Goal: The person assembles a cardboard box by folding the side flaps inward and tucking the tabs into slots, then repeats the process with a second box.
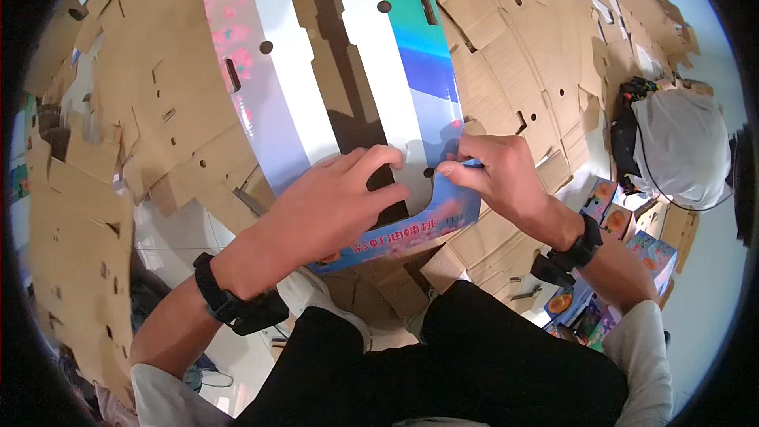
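A printed cardboard box [431, 71], blue, green and pink outside with white flaps, lies in front of me with a long gap along its top. Red Chinese lettering runs across its near end panel [411, 241]. My left hand [336, 198] reaches over the gap, its index finger and thumb bent onto the right white flap; the other fingers are mostly hidden. At the near right corner, my right hand [502, 174] pinches the box's edge between thumb and curled fingers, beside a small round hole.
Flat brown cardboard sheets [522, 55] with slots and holes spread around the box. To the right are a white covered bundle [680, 146] with a cable and several small printed boxes [652, 253]. White floor tiles [178, 233] show at the lower left.
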The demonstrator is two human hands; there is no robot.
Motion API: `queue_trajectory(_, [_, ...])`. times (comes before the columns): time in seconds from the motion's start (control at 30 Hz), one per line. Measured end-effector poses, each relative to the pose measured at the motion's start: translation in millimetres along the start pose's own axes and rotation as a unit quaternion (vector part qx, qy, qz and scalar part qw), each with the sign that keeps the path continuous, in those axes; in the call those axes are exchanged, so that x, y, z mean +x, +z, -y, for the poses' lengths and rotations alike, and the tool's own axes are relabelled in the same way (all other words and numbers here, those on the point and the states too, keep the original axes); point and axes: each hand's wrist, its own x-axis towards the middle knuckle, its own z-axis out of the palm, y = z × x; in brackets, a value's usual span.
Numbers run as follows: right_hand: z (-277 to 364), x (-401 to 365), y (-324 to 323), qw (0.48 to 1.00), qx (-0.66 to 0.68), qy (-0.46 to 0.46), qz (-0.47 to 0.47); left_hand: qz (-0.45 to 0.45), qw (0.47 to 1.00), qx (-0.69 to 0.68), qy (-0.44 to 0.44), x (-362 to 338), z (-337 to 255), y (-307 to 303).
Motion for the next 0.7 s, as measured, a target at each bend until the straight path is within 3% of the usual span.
queue_trajectory(0.37, [13, 1, -6, 0.995, 0.055, 0.089, 0.003, 0.032, 0.998, 0.047, -0.009, 2, -3, 2])
queue_trajectory(0.57, [8, 4, -5, 0.986, 0.059, 0.143, 0.066, 0.033, 0.997, 0.066, -0.017, 2, -8, 0])
queue_trajectory(0.7, [-7, 6, -2, 0.991, 0.054, 0.083, 0.085, 0.032, 0.997, 0.071, -0.015, 3, -4, 2])
